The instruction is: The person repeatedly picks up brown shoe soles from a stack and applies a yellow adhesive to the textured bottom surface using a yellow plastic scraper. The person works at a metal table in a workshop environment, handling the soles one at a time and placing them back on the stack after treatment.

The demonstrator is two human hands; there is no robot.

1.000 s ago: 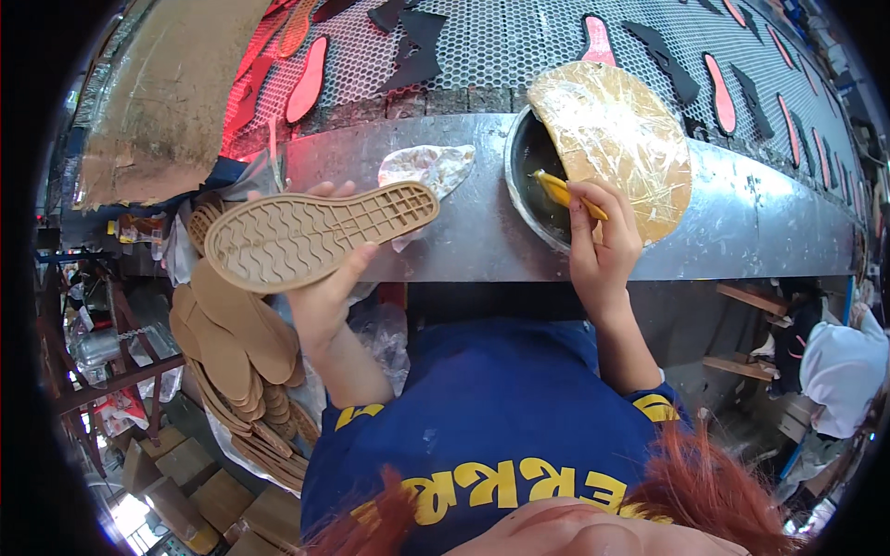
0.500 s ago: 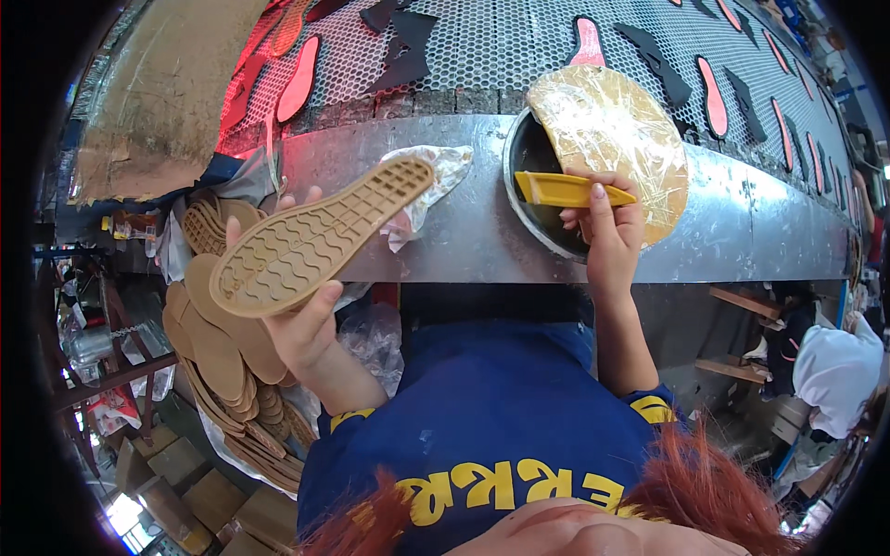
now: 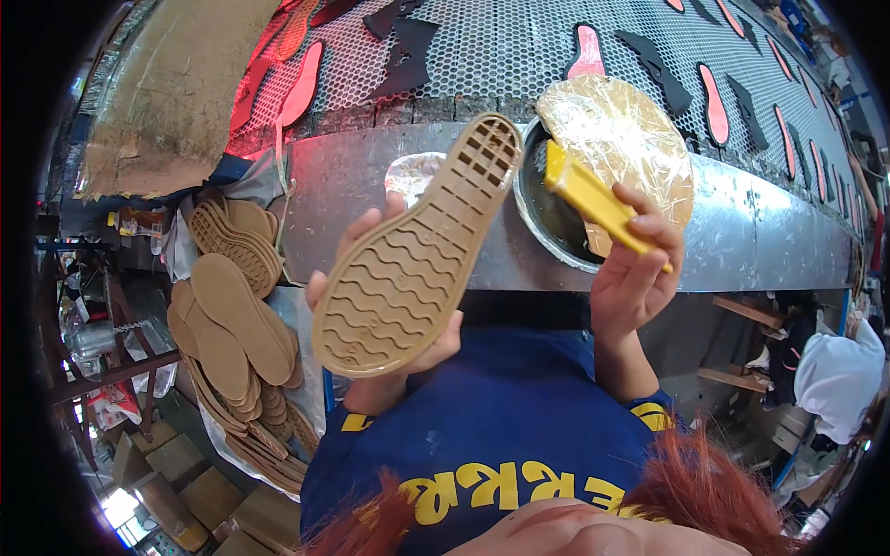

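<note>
A tan shoe sole is gripped by its edges in my left hand, its grooved tread facing up and its narrow heel pointing away to the right. Most of that palm is hidden beneath the sole. My right hand pinches a long yellow tool, tilted with its wide end to the upper left; bristles cannot be made out. That end is above a round metal pot holding dark contents. A round tan cover wrapped in clear film lies partly across the pot. Sole and tool are apart.
Beyond the metal ledge, a mesh conveyor carries pink insole-shaped pieces and black cut pieces. Stacked tan soles lie to my left, with cardboard boxes below. A brown board stands at the far left.
My left hand has brought the sole rightward toward the pot and turned its heel farther away. The yellow tool has swung from nearly level to slanted, and my right hand has shifted right and nearer.
</note>
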